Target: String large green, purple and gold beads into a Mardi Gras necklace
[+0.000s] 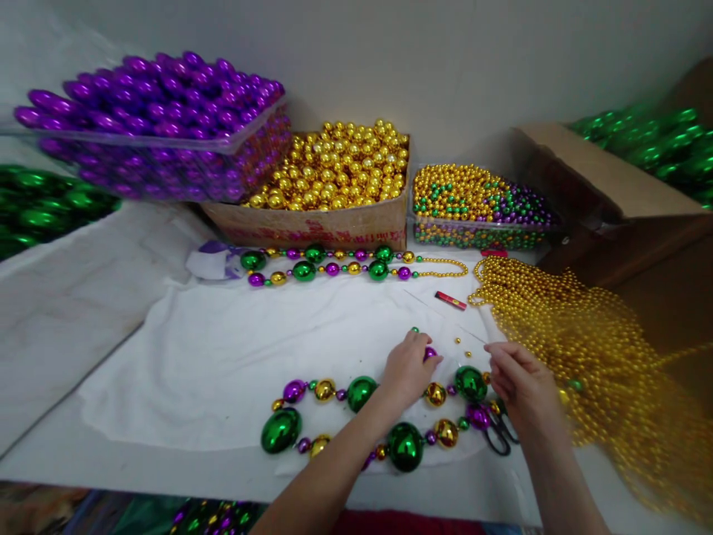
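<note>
My left hand (405, 371) is over the middle of the white cloth, thumb and fingers closed around a purple bead (430, 354). A small green bead (415, 329) shows at its fingertips. My right hand (519, 377) pinches one end of a thin pale strand (445, 315), string or wire, which stretches away to the left across the cloth. Under my forearms lies a strung loop of large beads, including a green ball (405, 446) and a gold ball (446, 432). Two tiny gold beads (469, 354) lie loose between the hands. Black scissors handles (497, 440) stick out beside my right wrist.
A finished-looking bead necklace (304, 270) lies behind, near a red lighter-like stick (450, 300). Gold bead strands (590, 334) heap at right. Along the back stand a purple-bead tub (167, 139), a gold-bead carton (312, 227), a mixed-bead tub (473, 234) and a brown box (607, 174).
</note>
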Available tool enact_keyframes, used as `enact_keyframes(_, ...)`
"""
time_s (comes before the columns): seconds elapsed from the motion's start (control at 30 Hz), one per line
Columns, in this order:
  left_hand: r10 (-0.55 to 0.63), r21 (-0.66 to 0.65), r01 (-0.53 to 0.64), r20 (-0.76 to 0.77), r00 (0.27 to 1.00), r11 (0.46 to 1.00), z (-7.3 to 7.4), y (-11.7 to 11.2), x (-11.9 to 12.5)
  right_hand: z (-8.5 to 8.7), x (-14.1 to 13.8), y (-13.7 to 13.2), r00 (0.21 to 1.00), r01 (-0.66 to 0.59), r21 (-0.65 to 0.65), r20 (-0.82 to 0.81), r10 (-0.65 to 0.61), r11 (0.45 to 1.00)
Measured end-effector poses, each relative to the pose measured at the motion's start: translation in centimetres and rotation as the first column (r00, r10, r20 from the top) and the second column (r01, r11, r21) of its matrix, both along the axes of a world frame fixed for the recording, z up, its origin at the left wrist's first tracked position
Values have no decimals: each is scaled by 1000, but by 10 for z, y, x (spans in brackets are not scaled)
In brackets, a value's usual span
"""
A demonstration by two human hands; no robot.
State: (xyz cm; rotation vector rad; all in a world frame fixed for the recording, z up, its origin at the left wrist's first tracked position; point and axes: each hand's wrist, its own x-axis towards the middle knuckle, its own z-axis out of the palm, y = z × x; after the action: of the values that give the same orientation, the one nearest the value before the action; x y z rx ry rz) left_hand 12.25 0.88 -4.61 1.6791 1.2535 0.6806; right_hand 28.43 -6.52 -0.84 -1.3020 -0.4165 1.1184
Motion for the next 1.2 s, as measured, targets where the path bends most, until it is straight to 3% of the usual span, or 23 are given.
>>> enact_keyframes(0.1,31,25,-31,6,999,999,-9,-8,6,-3,-3,-3,1000,13,-35,-1,-13,999)
enact_keyframes(0.2,73,-201,-41,158,985,979,-8,-7,-1,-5,-2,-4,1000,13,-54,-7,-14,998)
enact_keyframes(0.3,248,-545,28,427,870,838,1,-2,-26,-6,2,-6,999,33,-63,-11,-34,997)
enact_keyframes(0.37,384,-624,53,543,747,780,9,1,-48,-4,7,-9,998,53,-74,-16,-54,996)
enact_keyframes(0.5,498,-640,15,612,615,768,18,6,-84,10,14,-17,996,86,-89,-17,-88,992)
enact_keyframes(0.63,531,-662,26,624,573,749,13,8,-99,28,15,-26,996,90,-100,-17,-93,991)
enact_keyframes(0.77,570,-690,36,625,534,723,8,6,-103,32,9,-30,1000,29,-104,7,-29,994)
enact_keyframes(0.93,636,-731,86,639,432,677,10,4,-109,30,-11,-30,962,14,-168,270,33,986)
enact_keyframes(1.07,687,-766,134,629,364,629,12,2,-114,43,-27,-23,863,-89,-164,480,158,982)
enact_keyframes(1.2,690,-763,158,638,342,627,12,-1,-117,50,-33,-20,776,-149,-172,590,223,974)
